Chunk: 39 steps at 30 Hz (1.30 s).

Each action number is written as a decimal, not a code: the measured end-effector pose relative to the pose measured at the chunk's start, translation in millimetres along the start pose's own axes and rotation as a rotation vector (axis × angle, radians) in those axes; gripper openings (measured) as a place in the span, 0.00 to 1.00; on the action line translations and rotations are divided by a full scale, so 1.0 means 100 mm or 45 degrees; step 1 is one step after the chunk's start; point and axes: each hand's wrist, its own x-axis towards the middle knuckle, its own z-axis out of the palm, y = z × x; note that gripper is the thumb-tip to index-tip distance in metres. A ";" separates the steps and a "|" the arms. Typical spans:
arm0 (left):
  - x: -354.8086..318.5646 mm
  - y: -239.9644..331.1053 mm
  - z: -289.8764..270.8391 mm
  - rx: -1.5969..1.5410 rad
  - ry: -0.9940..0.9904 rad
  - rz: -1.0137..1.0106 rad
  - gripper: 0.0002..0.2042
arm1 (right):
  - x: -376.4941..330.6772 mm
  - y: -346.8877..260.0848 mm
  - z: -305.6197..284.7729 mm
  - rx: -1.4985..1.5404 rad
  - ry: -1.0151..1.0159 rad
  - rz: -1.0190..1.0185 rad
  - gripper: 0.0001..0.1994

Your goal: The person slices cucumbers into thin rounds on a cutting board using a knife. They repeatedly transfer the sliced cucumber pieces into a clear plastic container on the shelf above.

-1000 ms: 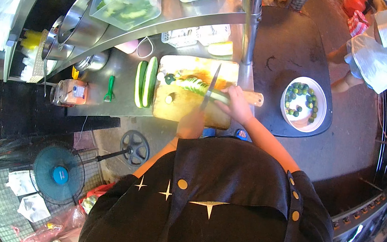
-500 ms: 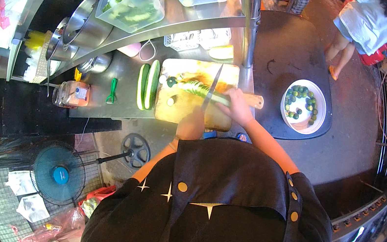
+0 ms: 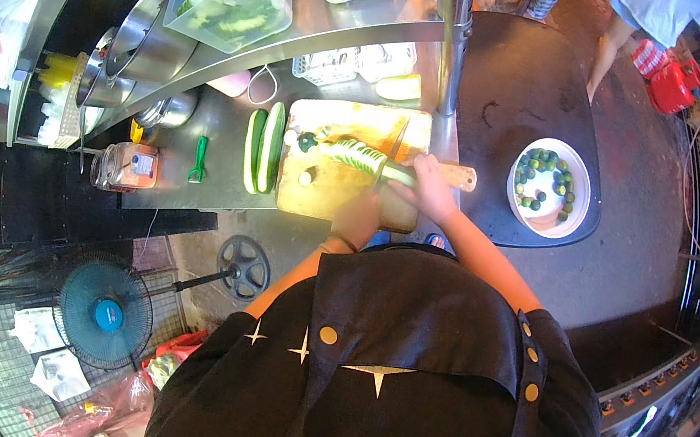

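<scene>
A wooden cutting board with a handle at its right end lies on the metal counter. Across it stretches a cucumber, its left part cut into thin slices that lean together in a row. My right hand is closed around the uncut right end. In my left hand, closed on its handle, is a knife whose blade crosses the cucumber just left of my right fingers. Cut-off ends and a pale round piece rest on the board's left side.
Two long cucumber pieces and a green peeler lie left of the board. A white bowl of small green fruit stands on the dark table at right. Above the counter runs a shelf holding plastic tubs. A fan stands lower left.
The knife and my left hand have shifted slightly right along the cucumber, and the sliced stretch is longer. A person at the upper right has moved farther off, uncovering a red container.
</scene>
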 end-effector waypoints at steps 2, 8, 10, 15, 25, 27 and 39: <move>0.03 -0.01 -0.05 -0.026 -0.058 -0.042 0.13 | 0.01 -0.01 -0.01 -0.016 0.018 -0.017 0.20; -0.11 0.13 -0.32 0.020 -0.040 -0.172 0.12 | 0.00 0.04 0.03 -0.002 0.036 -0.028 0.20; -0.16 0.14 -0.31 0.086 -0.012 -0.180 0.11 | 0.00 0.03 0.04 0.012 0.006 -0.015 0.20; -0.20 0.12 -0.21 0.104 0.028 -0.196 0.12 | -0.01 -0.02 0.00 0.032 -0.011 0.023 0.21; 0.08 0.03 -0.03 0.068 -0.006 -0.070 0.12 | 0.00 0.01 0.00 -0.008 -0.047 0.027 0.20; 0.03 0.08 -0.17 0.075 -0.005 -0.093 0.12 | -0.01 0.02 0.01 0.005 -0.042 0.034 0.21; -0.12 0.15 -0.27 0.034 -0.083 -0.145 0.12 | 0.00 0.04 0.03 0.069 -0.011 0.003 0.21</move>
